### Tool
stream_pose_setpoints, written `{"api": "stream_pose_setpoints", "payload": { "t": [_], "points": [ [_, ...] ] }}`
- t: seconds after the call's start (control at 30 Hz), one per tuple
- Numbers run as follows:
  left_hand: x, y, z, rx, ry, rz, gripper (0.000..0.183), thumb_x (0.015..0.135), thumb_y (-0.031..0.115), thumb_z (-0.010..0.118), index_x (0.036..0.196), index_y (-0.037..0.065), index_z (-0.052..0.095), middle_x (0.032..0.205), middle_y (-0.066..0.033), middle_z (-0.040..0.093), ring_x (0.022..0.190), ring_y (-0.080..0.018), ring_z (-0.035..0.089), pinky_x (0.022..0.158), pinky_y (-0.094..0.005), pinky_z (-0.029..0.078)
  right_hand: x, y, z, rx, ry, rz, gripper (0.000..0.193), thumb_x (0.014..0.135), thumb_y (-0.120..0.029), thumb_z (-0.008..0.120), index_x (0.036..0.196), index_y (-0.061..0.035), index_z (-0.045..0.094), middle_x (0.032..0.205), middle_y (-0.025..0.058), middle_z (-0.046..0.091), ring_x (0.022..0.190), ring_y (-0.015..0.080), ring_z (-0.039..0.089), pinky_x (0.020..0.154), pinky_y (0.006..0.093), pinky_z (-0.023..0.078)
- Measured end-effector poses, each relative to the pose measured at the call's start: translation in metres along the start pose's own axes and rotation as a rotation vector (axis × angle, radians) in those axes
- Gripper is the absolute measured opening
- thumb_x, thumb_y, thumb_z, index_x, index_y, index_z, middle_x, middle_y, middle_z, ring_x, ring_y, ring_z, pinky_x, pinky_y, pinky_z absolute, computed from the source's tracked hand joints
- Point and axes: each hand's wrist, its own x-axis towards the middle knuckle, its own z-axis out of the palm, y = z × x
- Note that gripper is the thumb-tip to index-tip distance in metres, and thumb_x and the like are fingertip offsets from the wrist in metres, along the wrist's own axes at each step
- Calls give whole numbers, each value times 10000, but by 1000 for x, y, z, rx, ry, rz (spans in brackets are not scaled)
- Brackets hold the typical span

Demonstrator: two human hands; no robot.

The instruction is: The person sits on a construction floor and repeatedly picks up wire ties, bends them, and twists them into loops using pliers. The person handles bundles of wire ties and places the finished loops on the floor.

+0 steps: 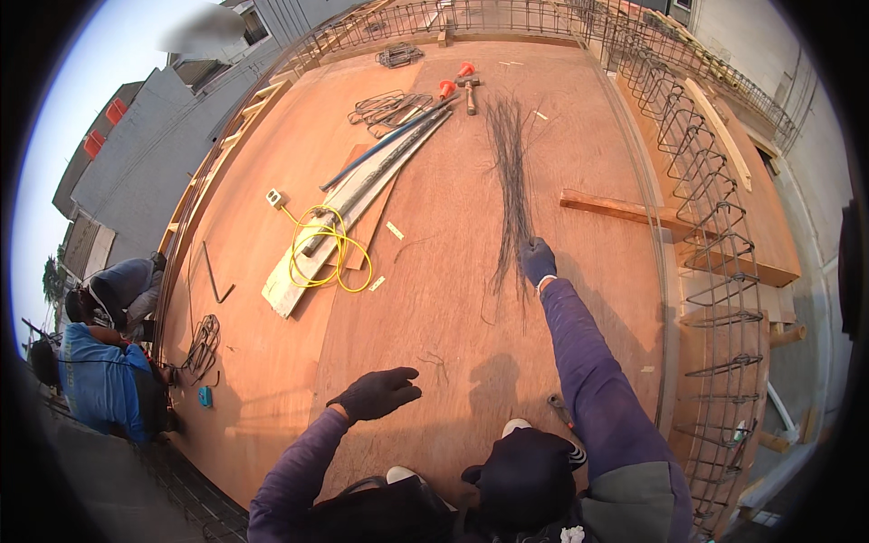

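A long loose bundle of thin dark tie wires (509, 172) lies lengthwise on the reddish plywood deck ahead of me. My right hand (539, 260), in a dark glove, is closed at the right side of its near end; the fingertips are partly hidden. My left hand (376, 394), also gloved, hovers over the deck at the near left with its fingers stretched out, holding nothing. A few stray wires (436, 364) lie just beyond it. By my foot is a hand tool that looks like pincers (559, 409).
Left of the wires are pale boards (294, 281), a coiled yellow cord (339, 262), bent rebar (389, 109) and a hammer (470, 95). Rebar cages (715, 208) line the right edge; a timber (625, 208) juts inward. Two people (104, 371) crouch at the left edge.
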Motion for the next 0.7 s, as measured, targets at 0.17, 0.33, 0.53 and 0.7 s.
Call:
{"api": "stream_pose_setpoints", "payload": {
  "t": [0.17,0.33,0.53,0.7],
  "points": [
    [-152,-165,128,-612,578,-422,595,1012,387,688,1422,-35,593,1153,-165,754,1052,-250,727,923,-368,565,-71,25,46,-545,-144,-118,664,977,-407,653,1451,40,525,1291,373,658,1233,516,634,1046,525,508],
    [-234,-177,216,-1045,1144,-649,556,1011,362,712,1369,-55,632,1063,-99,716,922,-173,676,808,-316,557,-228,94,17,-242,-252,-246,569,1014,-230,715,1480,37,527,1393,246,655,1259,329,674,1008,403,553],
    [-234,-180,336,-664,947,-971,524,959,416,730,1260,-12,702,1132,-223,758,1029,-321,745,885,-433,572,-294,61,-1,-425,-715,-175,406,1031,-174,693,1374,29,617,1319,217,691,1159,281,719,961,361,573],
    [-186,-209,347,-429,862,-949,478,895,448,777,1158,50,736,1096,-165,732,1029,-364,699,927,-473,538,-256,2,-21,-689,-878,-530,307,1000,-136,717,1281,-24,666,1123,160,736,978,284,748,848,389,585]
  ]
}}
